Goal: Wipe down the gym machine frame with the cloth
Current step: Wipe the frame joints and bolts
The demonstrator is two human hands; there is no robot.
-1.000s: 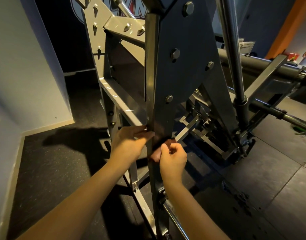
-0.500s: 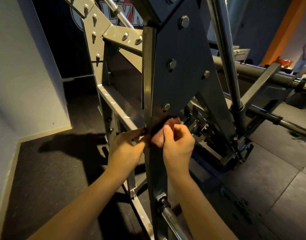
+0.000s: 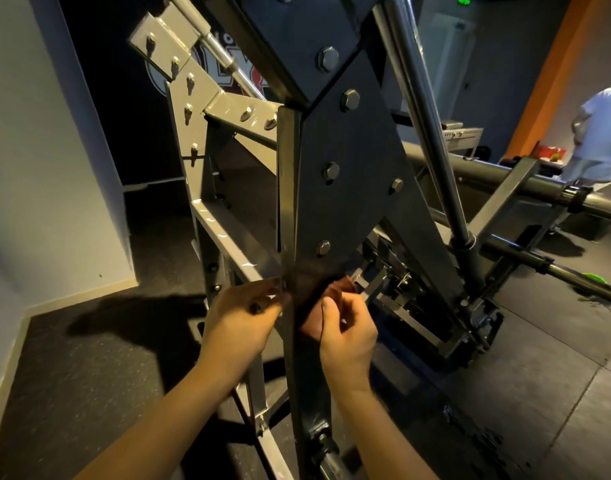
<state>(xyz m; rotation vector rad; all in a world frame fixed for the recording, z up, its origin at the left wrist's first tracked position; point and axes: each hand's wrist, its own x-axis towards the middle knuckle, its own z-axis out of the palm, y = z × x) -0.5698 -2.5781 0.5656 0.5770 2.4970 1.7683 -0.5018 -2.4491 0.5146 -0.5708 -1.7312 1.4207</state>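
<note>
Cloth [image 3: 335,303], reddish-brown, sits bunched against the right side of the gym machine's dark upright post [image 3: 290,209], just below the lowest bolt [image 3: 323,247] of the bolted plate [image 3: 352,161]. The right grip [image 3: 347,332] is narrow on it, thumb and curled fingers pinching the fabric. A dark band seems to cross the post's face toward the left grip [image 3: 241,318], whose fingers curl at the post's left edge; whether they pinch the cloth's other end cannot be told. Behind the post a chrome rod [image 3: 425,116] slants down to the base. Black rubber floor [image 3: 89,358] lies beneath, a pale wall [image 3: 30,168] stands at left, and a person in a light shirt [image 3: 605,133] is at far right
</note>
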